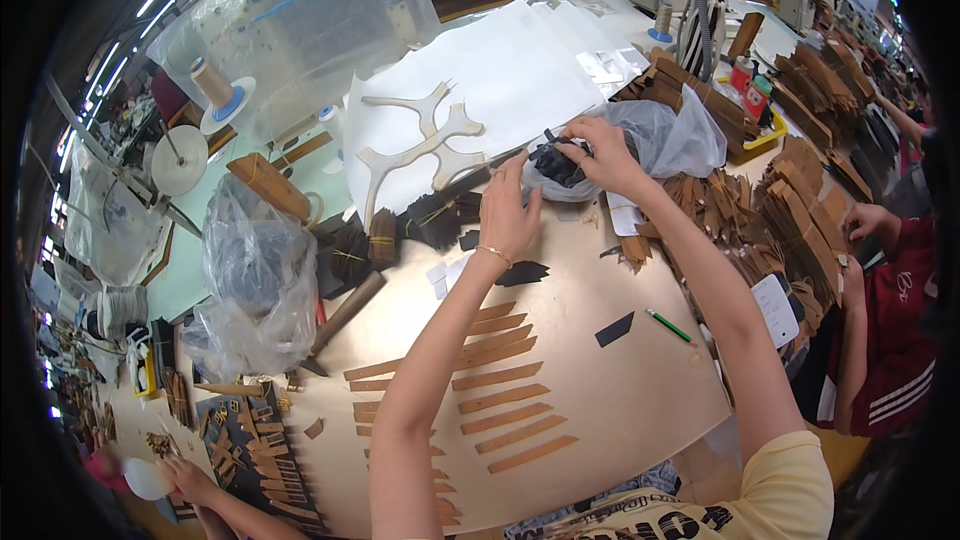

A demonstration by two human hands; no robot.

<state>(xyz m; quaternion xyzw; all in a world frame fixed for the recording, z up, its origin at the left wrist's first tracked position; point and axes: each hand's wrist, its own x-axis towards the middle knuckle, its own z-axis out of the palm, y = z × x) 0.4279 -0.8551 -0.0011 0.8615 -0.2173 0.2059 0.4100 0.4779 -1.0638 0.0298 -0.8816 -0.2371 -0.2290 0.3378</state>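
Note:
At the far middle of the table, my right hand (606, 154) reaches into a clear plastic bag (640, 140) and curls its fingers on small black pieces (556, 166), perhaps leather. My left hand (508, 212) is just left of the bag's mouth. Its thumb stands apart from its stretched fingers, and I see nothing held in it. Below the hands, brown strips (505, 401) with slanted ends lie in rows, partly hidden by my left forearm. A black slant-ended piece (614, 329) lies to their right, and more black pieces (524, 273) sit near my left wrist.
A hammer (345, 325) lies at left beside a full plastic bag (255, 270). Dark bundled strips (432, 223) line white sheets (480, 60) bearing branching pale shapes (425, 145). A green pencil (670, 327) lies at right. Brown stacks (800, 210) and co-workers' arms border the sides.

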